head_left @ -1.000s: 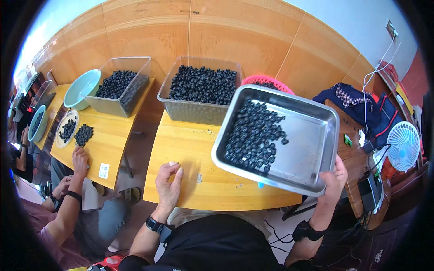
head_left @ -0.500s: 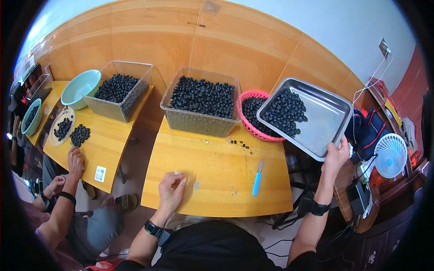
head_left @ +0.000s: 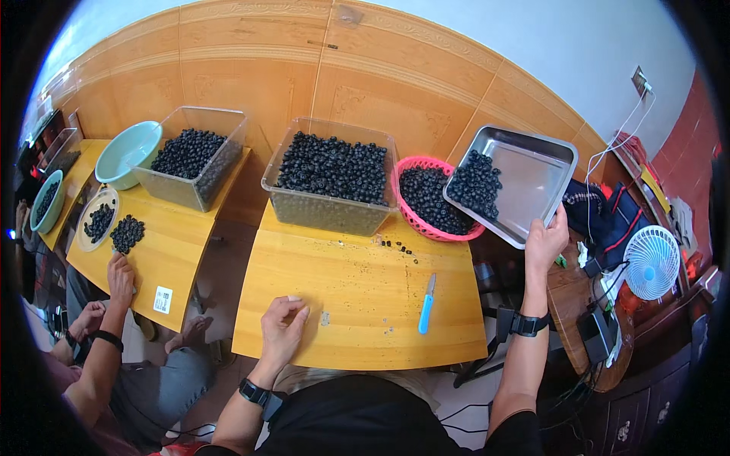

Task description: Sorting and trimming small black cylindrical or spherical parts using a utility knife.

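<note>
A rectangular metal tray (head_left: 532, 171) is tilted over the right rim of a pink basket (head_left: 401, 204). My right hand (head_left: 546, 240) grips the tray's near right edge. Small black round pieces (head_left: 475, 186) are heaped at the tray's lower left side, and more of them (head_left: 430, 199) fill the basket. At the table's near left, my left hand (head_left: 283, 323) rests with fingers loosely curled, thumb a little apart and nothing visible in it. Lying on the yellow table (head_left: 357, 304) between my hands is a knife with a blue handle (head_left: 426, 315).
A clear bin (head_left: 327, 209) of black pieces stands at the table's back. To the left, another person's hand (head_left: 120, 277) is beside a small pile (head_left: 128, 234) on a second table, near a green basin (head_left: 122, 171). A blue fan (head_left: 652, 262) stands at far right.
The tray and my right hand have shifted left and tilted more over the basket, with the black pieces bunched closer to its lower left side. My left hand stays nearly in place.
</note>
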The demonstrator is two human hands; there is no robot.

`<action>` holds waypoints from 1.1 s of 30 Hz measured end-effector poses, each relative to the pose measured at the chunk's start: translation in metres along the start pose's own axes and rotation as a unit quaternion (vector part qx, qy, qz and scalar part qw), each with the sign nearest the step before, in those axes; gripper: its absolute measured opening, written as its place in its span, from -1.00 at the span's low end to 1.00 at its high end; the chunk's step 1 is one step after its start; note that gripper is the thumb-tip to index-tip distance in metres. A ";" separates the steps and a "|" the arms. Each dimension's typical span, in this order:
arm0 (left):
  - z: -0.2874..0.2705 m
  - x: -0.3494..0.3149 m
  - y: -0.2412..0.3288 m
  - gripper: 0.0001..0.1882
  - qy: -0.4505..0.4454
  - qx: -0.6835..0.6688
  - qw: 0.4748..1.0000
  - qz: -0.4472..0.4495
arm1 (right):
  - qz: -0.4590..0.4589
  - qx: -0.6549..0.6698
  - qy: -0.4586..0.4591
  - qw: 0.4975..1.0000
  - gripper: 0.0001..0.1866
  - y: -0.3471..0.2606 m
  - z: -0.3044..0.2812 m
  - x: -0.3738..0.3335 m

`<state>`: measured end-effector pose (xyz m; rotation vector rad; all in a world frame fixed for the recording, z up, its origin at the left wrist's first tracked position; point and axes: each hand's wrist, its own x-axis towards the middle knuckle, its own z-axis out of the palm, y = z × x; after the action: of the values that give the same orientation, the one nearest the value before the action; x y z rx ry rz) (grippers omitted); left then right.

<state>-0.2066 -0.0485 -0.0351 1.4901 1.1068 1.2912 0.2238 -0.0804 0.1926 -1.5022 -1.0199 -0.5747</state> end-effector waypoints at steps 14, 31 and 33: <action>0.000 0.003 0.000 -0.87 -0.006 0.018 1.000 0.003 | -0.012 -0.004 -0.020 1.000 -0.45 0.010 0.011 0.001; -0.003 0.001 0.001 -0.89 -0.006 0.013 1.000 0.000 | -0.028 -0.036 -0.028 0.999 -0.44 0.010 0.021 -0.003; -0.005 0.001 0.001 -0.89 -0.004 0.002 1.000 -0.004 | -0.050 -0.032 -0.021 0.998 -0.44 0.013 0.021 0.001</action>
<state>-0.2111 -0.0478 -0.0335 1.4901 1.1100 1.2781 0.2311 -0.0589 0.1827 -1.5303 -1.1229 -0.6538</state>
